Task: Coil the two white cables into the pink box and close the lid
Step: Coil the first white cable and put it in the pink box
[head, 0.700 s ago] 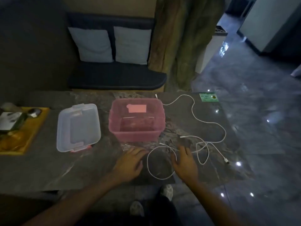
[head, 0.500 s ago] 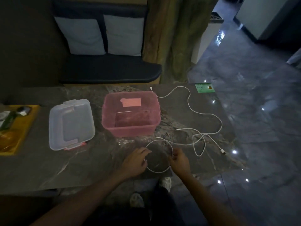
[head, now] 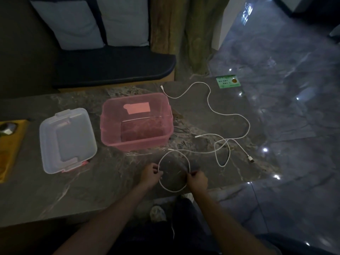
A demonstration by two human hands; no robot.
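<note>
An open pink box (head: 136, 137) stands in the middle of the dark marble table, with nothing in it. Its clear lid (head: 67, 139) lies flat to the left. One white cable (head: 174, 153) forms a loop near the front edge. My left hand (head: 150, 174) pinches the loop's left side and my right hand (head: 196, 180) pinches its right side. The rest of that cable trails right into a tangle. A second white cable (head: 209, 103) snakes from behind the box to the right side of the table.
A yellow tray (head: 11, 144) with small items sits at the far left. A green card (head: 228, 81) lies at the table's back right corner. A dark bench with two cushions (head: 99, 23) stands behind the table. Glossy floor lies to the right.
Both hands went from lying flat beside the cable to closing on the two sides of its loop. The loop now lifts slightly between them.
</note>
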